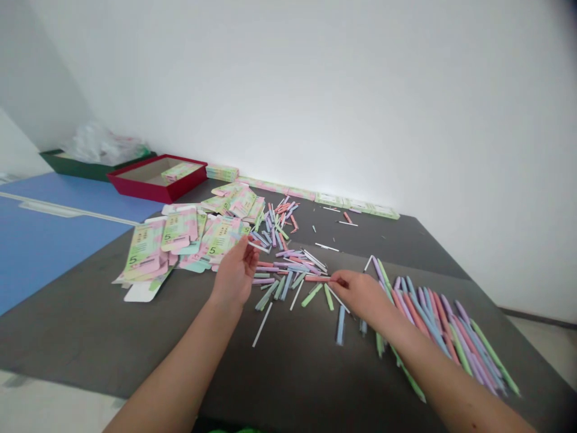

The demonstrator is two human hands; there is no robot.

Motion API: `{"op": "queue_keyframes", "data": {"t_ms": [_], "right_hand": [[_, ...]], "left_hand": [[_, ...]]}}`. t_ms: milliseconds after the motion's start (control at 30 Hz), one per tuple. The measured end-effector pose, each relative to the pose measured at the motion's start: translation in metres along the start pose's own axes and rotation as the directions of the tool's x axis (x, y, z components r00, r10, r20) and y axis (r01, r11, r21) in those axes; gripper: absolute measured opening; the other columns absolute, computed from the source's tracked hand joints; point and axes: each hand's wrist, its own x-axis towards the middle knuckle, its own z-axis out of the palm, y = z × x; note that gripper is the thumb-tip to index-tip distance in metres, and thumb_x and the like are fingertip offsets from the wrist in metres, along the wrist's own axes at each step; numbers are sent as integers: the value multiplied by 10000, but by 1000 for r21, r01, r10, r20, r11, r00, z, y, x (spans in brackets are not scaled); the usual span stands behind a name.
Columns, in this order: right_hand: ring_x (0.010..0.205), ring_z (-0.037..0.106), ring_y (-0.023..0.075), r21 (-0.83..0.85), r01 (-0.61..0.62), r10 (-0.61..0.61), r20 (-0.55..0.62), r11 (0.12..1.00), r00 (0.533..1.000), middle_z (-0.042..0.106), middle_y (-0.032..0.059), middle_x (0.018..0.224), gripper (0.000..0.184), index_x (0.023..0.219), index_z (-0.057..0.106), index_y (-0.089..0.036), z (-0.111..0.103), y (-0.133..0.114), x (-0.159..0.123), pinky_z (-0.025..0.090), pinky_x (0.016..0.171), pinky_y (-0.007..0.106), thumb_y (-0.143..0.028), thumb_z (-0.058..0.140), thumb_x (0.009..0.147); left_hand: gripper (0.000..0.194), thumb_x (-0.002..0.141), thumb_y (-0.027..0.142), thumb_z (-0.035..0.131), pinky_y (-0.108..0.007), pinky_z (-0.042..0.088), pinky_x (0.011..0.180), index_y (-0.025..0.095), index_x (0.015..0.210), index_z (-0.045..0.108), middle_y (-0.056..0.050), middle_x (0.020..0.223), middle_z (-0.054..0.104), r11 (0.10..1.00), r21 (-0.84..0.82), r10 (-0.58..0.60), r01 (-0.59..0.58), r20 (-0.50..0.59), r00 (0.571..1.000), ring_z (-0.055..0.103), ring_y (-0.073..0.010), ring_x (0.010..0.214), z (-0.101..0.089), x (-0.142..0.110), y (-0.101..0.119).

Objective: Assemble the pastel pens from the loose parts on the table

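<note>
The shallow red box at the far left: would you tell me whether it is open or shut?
Open: the shallow red box is uncovered, and a flat pastel printed carton lies inside.

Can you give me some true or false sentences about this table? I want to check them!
1. The right hand pinches a thin pink stick. True.
2. The left hand wears a glove. False: it is bare.
3. Flat pastel printed cards with a big 5 lie to the left of the hands. True.
4. The shallow red box holds blue sticks. False: it holds a green-and-pink printed card.
</note>
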Motion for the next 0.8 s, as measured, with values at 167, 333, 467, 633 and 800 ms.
{"op": "queue_keyframes", "data": {"t_ms": [167, 333, 467, 633, 800], "right_hand": [[642, 586, 142, 53, 37, -35, -48, 998, 998, 670, -12, 704, 177, 786, 667, -244, 3, 7, 38, 334, 554, 222, -267, 492, 795], [705, 607, 156, 72, 59, -55, -57, 996, 997, 690, 13, 768, 203, 839, 680, -218, 20, 4, 97, 373, 586, 223, -241, 485, 788], [801, 616, 168, 60, 113, -109, -54, 992, 993, 699, 27, 863, 220, 888, 681, -207, 35, -19, 147, 400, 664, 232, -225, 482, 796], [914, 597, 184, 37, 180, -179, -17, 983, 984, 689, 37, 938, 209, 885, 685, -211, 58, -65, 196, 411, 758, 253, -225, 490, 811], [903, 594, 171, 24, 204, -205, 74, 979, 976, 653, 44, 958, 173, 901, 644, -170, 86, -92, 219, 450, 811, 334, -294, 533, 853]], "left_hand": [[139, 843, 157, 516, -92, 494, 494, 98, 773, 621, -20, 656, 629, 999, 11, 53, -52, -42, 998, 570, -35, 515, -16, 2, 16], [119, 829, 159, 532, -91, 494, 503, 103, 775, 623, 5, 608, 600, 993, 17, 118, -117, -109, 987, 564, -32, 502, -30, 10, 16], [96, 797, 192, 581, -102, 500, 543, 113, 801, 635, -7, 663, 633, 994, 24, 112, -111, -67, 991, 592, -42, 561, -35, 13, 9], [102, 790, 209, 588, -110, 496, 557, 119, 808, 633, -13, 683, 648, 994, 38, 106, -103, -93, 990, 590, -42, 563, -38, 14, 6], [104, 798, 208, 573, -111, 494, 554, 123, 799, 633, -8, 666, 641, 995, 40, 98, -94, -106, 989, 587, -43, 565, -37, 14, 7]]}}
